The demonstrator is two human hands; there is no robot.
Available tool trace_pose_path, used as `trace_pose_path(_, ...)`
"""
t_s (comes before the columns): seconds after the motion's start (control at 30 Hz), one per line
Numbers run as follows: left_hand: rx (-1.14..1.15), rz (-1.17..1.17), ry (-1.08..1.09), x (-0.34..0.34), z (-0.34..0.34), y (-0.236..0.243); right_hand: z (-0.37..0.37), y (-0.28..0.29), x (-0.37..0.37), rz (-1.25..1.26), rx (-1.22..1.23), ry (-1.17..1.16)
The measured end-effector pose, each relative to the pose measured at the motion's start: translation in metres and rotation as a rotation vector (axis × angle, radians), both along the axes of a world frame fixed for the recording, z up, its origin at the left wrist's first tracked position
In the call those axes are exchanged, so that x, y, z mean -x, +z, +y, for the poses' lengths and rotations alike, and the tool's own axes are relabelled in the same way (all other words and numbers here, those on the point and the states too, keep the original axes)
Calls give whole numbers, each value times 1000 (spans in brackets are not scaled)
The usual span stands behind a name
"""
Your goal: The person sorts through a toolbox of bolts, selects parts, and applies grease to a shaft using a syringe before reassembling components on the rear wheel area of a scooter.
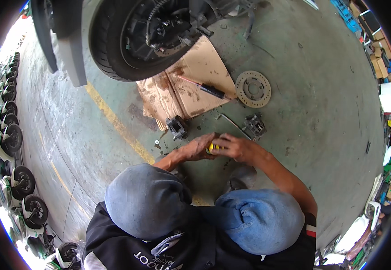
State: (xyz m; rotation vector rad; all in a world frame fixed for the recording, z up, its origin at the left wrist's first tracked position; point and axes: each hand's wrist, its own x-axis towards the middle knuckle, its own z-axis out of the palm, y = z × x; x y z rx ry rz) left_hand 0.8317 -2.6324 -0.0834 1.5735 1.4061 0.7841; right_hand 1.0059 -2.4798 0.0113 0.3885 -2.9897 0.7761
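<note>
Low in front of my knees, both hands meet around a small yellow thing (pixel 211 147), mostly hidden by the fingers; its kind cannot be made out. My left hand (pixel 199 147) is closed about its left side, and my right hand (pixel 234 147) grips it from the right, fingers bent over the top. Just beyond the left hand sits a dark brake caliper (pixel 176 128). A second brake caliper (pixel 255 125) lies past the right hand, with a bent metal wrench (pixel 233 124) beside it. Farther off rests a drilled brake disc (pixel 253 89).
A motorcycle wheel (pixel 128 54) stands over stained cardboard (pixel 204 67) at the far side. On the cardboard lies a tool with a black handle (pixel 211 91) and a thin reddish shaft. Several motorcycles (pixel 13 137) line the left edge; boxes (pixel 378 63) and parts line the right.
</note>
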Motion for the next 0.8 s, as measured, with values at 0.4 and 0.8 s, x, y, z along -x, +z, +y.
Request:
trace_pose_path(0.4,66,-108,-63,-18,-1,-37,22,-64,35,198,18,603)
trace_pose_path(0.8,-173,-179,184,-28,24,-56,-30,-57,9,6,-130,-951)
